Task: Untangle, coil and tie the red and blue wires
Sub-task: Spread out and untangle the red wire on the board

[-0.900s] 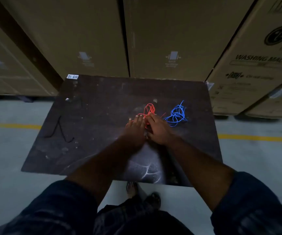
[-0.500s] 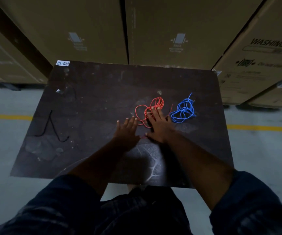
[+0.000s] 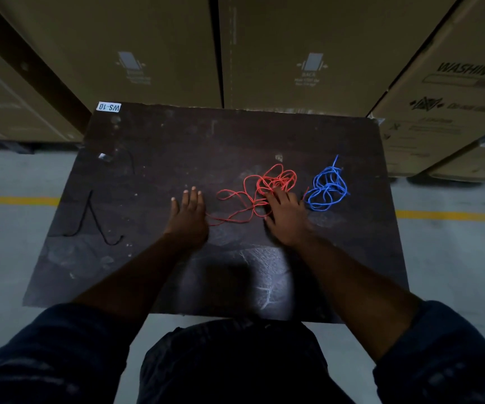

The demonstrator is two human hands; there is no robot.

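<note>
Between the two hands, on the dark bench, lay the red wire, spread out in loose tangled loops. Its densest knot sat right of centre, and the fingertips of the right hand rested on the near edge of that knot, palm down and fingers spread flat, the grip wide and closed on nothing. From the knot a long strand trailed left along the bench and ran up to the inner edge of the left hand; whether the strand passed under that hand or only touched its side could not be told. The left hand also lay palm down, fingers together and extended, its grip wide, with no wire pinched.

Just right of the right hand, apart from the red tangle, lay the blue wire in a compact bundle, one free end pointing away toward the boxes. Neither hand touched it.

Far to the left on the bench lay a thin black cord in a bent V shape, well apart from both hands. A small white label reading WS-10 sat at the far left corner. Large cardboard boxes stood behind the bench, and a yellow floor line ran past on either side.
</note>
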